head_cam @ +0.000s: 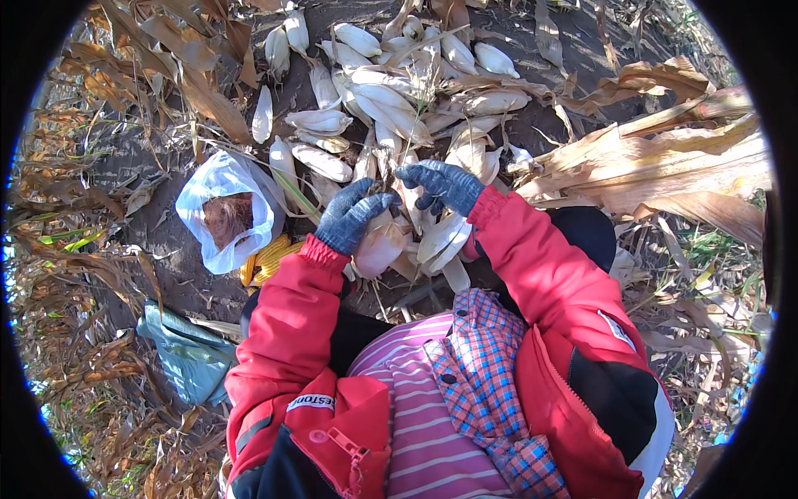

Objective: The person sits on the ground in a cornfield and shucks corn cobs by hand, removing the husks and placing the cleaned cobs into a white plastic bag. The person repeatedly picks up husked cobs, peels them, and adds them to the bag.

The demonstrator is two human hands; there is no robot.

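My left hand [354, 215], in a dark grey knit glove, is bent over the near side of a heap of corn ears in pale dry husks [380, 103]. Facing it, my right hand [444, 185] wears a matching glove, its fingers curled towards the left. Between the fingertips is a small brown tuft, perhaps corn silk [384, 178]; whether either hand grips it is unclear. Loose pale husks [379, 248] lie below the left hand. Another opened husk [444, 240] spreads beneath the right wrist.
Left of my hands stands an open white plastic bag [227, 212] with reddish-brown corn silk [229, 218] inside. Bare yellow corn cobs [271, 259] lie beside it. A green cloth or sack [187, 355] is at lower left. Dry corn stalks and leaves [661, 162] reach in from the right.
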